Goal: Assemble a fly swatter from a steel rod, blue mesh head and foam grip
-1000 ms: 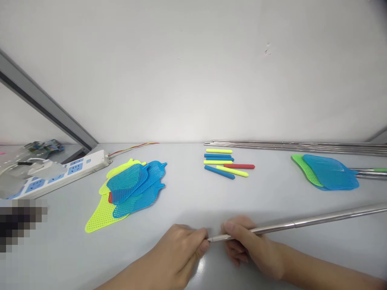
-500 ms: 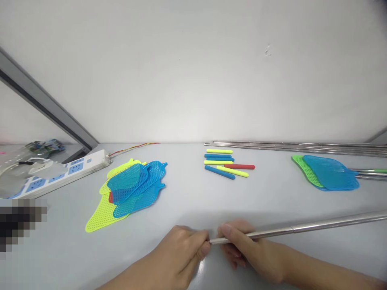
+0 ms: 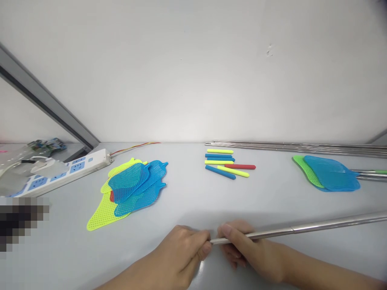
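Note:
A silver telescopic metal rod (image 3: 320, 226) slants across the front of the table and runs out at the right edge. My right hand (image 3: 244, 245) grips its thinner section between thumb and fingers. Just left of it, my left hand (image 3: 184, 251) is closed around the rod's thin tip, hiding the end. Beyond my hands lie several coloured plastic sleeves, among them a red sleeve (image 3: 242, 166) and a blue one (image 3: 220, 172). To the left is a pile of fly swatter heads, with a blue head (image 3: 136, 203) over a yellow one (image 3: 102, 215).
At the far left a white power strip (image 3: 90, 162) has a plug and cable in it. Thin metal rods (image 3: 287, 146) lie along the wall. Two swatter heads, a blue one (image 3: 332, 173) over a green one (image 3: 302, 165), rest at the right. Grey table surface (image 3: 187, 201) lies between.
Both hands keep their hold on the rod in nearly the same place. The view has shifted very slightly; nothing else has visibly moved.

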Tool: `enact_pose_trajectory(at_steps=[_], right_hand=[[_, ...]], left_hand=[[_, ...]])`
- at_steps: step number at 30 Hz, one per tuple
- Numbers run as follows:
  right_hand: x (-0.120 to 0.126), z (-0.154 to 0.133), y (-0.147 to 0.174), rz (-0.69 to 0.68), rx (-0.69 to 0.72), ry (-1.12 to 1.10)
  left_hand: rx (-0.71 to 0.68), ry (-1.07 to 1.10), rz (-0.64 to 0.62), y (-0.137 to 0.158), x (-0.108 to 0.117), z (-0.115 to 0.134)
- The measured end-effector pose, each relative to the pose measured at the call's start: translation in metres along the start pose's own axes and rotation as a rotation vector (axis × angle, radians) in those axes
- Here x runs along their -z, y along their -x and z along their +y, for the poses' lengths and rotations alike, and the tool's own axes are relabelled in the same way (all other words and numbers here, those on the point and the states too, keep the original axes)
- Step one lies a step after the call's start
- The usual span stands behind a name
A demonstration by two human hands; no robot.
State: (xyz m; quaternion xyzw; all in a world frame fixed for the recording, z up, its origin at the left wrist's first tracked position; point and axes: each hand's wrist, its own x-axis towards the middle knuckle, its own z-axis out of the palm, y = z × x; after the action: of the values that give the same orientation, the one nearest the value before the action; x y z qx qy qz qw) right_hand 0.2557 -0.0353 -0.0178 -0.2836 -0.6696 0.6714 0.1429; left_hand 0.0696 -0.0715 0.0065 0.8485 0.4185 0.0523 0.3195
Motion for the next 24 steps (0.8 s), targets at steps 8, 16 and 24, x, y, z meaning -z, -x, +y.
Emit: enact_pose_trajectory(at_steps=[8, 16, 24], right_hand=[[0.000, -0.004, 0.003, 0.009, -0.015, 0.073], [-0.001, 0.002, -0.002, 0.004, 0.039, -0.034], [0.000, 0.002, -0.004, 0.038, -0.006, -0.139]], left_hand=[[0.002, 0.009, 0.024, 0.001, -0.001, 0.000], [0.011, 0.098, 0.024, 0.000, 0.001, 0.004], [0.030, -0.117, 0.083, -0.002, 0.002, -0.008]])
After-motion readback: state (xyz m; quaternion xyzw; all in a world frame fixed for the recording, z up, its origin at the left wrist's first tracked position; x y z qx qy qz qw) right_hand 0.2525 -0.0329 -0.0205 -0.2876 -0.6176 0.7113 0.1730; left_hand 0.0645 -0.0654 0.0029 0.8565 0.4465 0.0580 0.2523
